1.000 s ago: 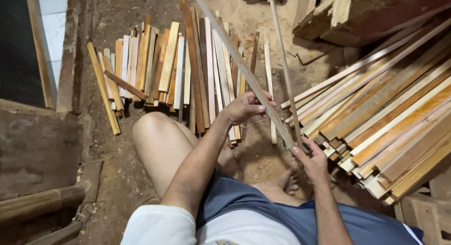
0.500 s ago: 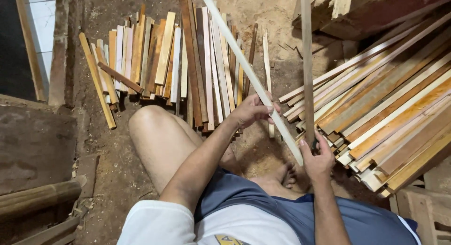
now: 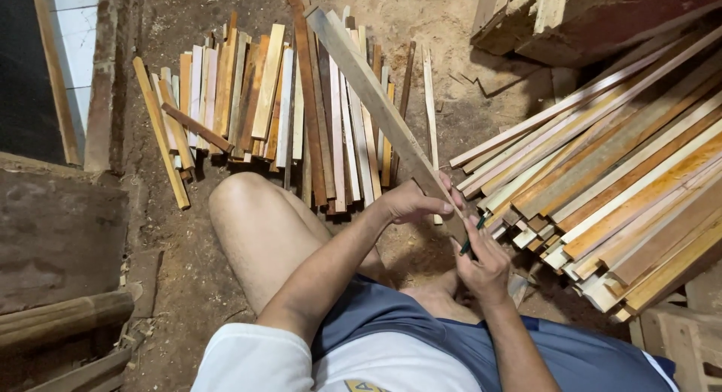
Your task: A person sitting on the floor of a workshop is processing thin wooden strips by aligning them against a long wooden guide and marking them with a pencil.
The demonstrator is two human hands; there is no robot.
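Above the lap, a long stiff slat [image 3: 376,102], judged light, is gripped near its low end by the left hand [image 3: 410,204], a pen [image 3: 470,241] pinched in the right hand [image 3: 485,268].

Thin stick gone – right hand [image 3: 485,265] w/ pen [image 3: 471,238].

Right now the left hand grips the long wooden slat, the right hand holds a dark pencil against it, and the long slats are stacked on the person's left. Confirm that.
Not quite. The head view shows the left hand gripping the long wooden slat and the right hand holding the dark pencil, but the stack of long slats lies on the person's right.
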